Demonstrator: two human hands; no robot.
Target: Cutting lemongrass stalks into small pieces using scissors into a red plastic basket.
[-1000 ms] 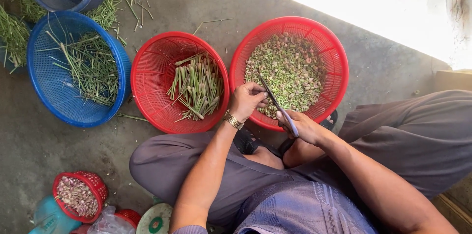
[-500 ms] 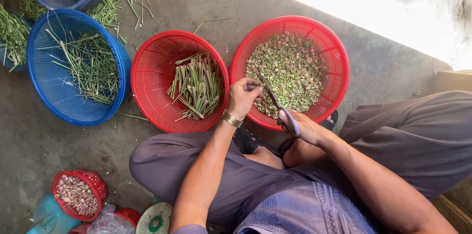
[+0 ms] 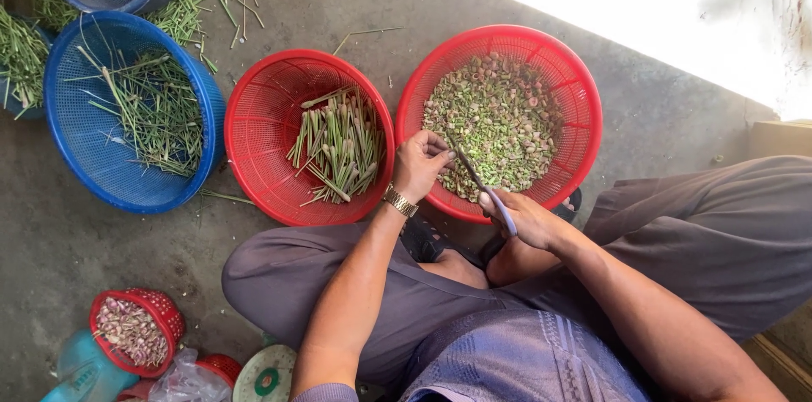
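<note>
L hand [image 3: 419, 165] pinched on stalk at basket rim, 6 o'clock, so bits fall in | R hand [image 3: 524, 218] clamped on knife [image 3: 475, 180] | uncut stalks [image 3: 337, 144] at 9 o'clock.

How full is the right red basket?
Partly full. Chopped green pieces cover the floor of the right red basket, but its mesh walls stay bare well below the rim.

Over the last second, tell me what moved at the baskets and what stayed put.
Little changed. The knife in the right hand tipped slightly, its blade shifting a touch over the near rim of the right red basket. The left hand stayed closed at that rim. The middle red basket of green stalks and the blue basket did not move.
</note>
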